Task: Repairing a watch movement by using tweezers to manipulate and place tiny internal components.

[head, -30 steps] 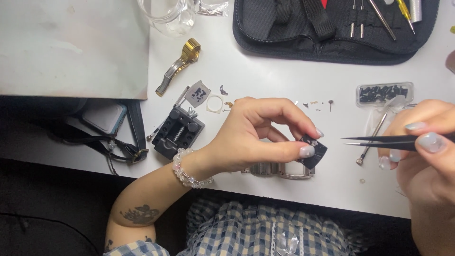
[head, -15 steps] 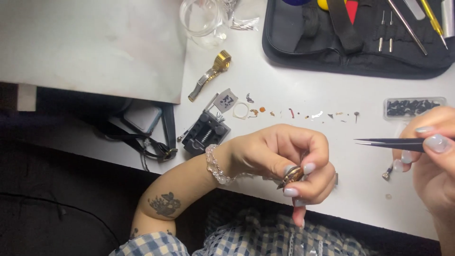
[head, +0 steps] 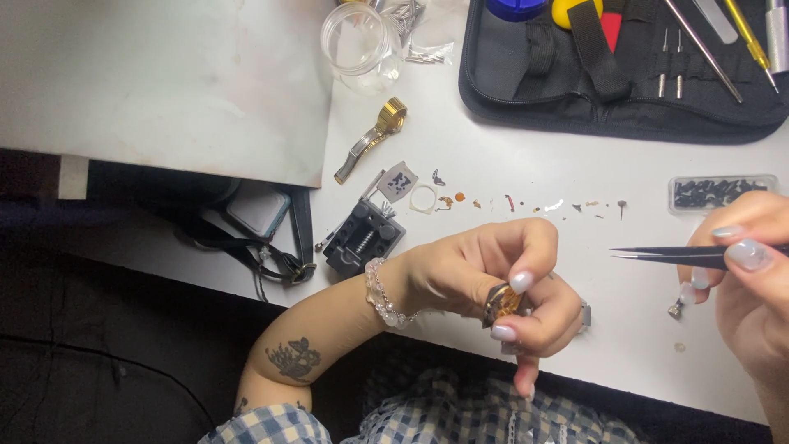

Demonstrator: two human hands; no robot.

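My left hand (head: 485,279) pinches a small round gold watch part (head: 501,301) between thumb and fingertips, just above the table's front edge. A silver watch band (head: 583,316) peeks out behind those fingers. My right hand (head: 752,271) grips black tweezers (head: 666,254) at the right, their tips pointing left toward the left hand, a short gap away. Tiny watch pieces (head: 509,201) lie in a row on the white table (head: 534,164) beyond both hands.
A black watch case holder (head: 363,239) and a gold watch (head: 374,138) sit left of my hand. A glass jar (head: 359,43) stands behind them. An open black tool case (head: 625,74) fills the far right, with a clear box of small parts (head: 719,192) below it.
The left hand turned and lifted the gold part up between its fingertips, pulling back toward the table edge. The view shifted, so the table objects appear further right. The tweezers stayed level.
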